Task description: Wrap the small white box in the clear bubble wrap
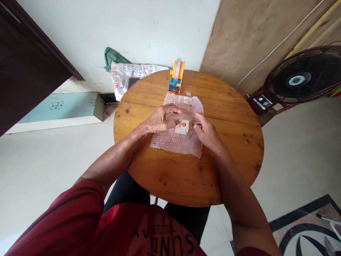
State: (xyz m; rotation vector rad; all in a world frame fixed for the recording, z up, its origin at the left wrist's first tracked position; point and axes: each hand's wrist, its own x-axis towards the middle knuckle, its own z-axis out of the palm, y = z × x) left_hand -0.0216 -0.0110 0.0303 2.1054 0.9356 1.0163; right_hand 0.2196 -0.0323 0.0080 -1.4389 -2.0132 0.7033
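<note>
Red shirt [119,227] nearest lens; forearms out over round wooden table [186,181]. Left hand [160,119] curled onto left edge of small box [182,127], right hand [206,133] fingers narrow at its right edge, likely pinching; box flat, mid-sheet on bubble wrap [173,144]. Orange tape dispenser [176,80] at far rim, well apart; fan [301,78] off right.

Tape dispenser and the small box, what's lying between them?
Head view: bubble wrap runs from the small box toward the tape dispenser, with the left hand reaching across it.

Probably a home: floor fan [301,80], rug [306,227].
</note>
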